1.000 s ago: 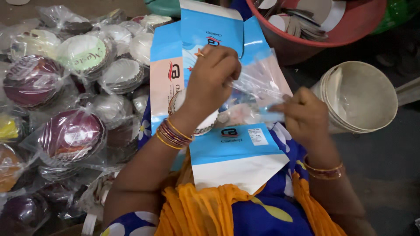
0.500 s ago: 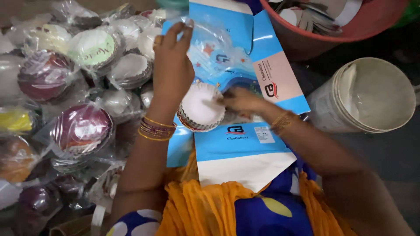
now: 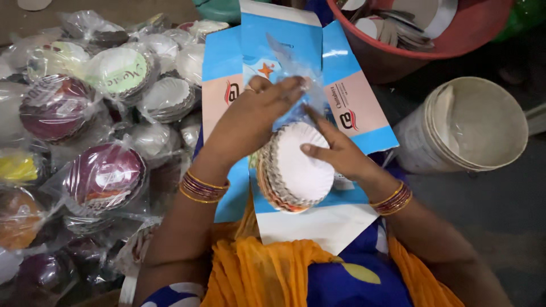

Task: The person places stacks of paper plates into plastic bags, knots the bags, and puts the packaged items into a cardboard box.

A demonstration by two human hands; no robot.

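Paper plate stack (image 3: 296, 170) – white, fluted rims, coloured edges showing at lower left; lying tilted on its side on lap, over flattened blue-and-white cardboard sheet (image 3: 296, 62).

Clear plastic bag (image 3: 296, 74) – thin, crinkled; rising above stack, mouth end being pinched near top edge of plates.

L hand (image 3: 253, 116) – reaching across from left, fingers closing on bag film w/ thumb side toward plates; grasping the plastic, not the stack itself. Bangles on wrist.

R hand (image 3: 335, 150) – resting on face of top plate, thumb pressing flat on white surface, index finger pointing up toward bag where L fingertips are meeting it. Whether it is pinching film too: cannot tell. Bangles on wrist.

Packed plate bundles (image 3: 102, 176) – many, each in clear wrap, purple, green, yellow, white; piling at left, well apart from hands.

White bucket (image 3: 472, 128) – at right on floor, lying near cardboard edge.

Red tub (image 3: 443, 34) – top right, holding loose round cut pieces.

Orange cloth (image 3: 267, 273) – draping over lap, below cardboard.
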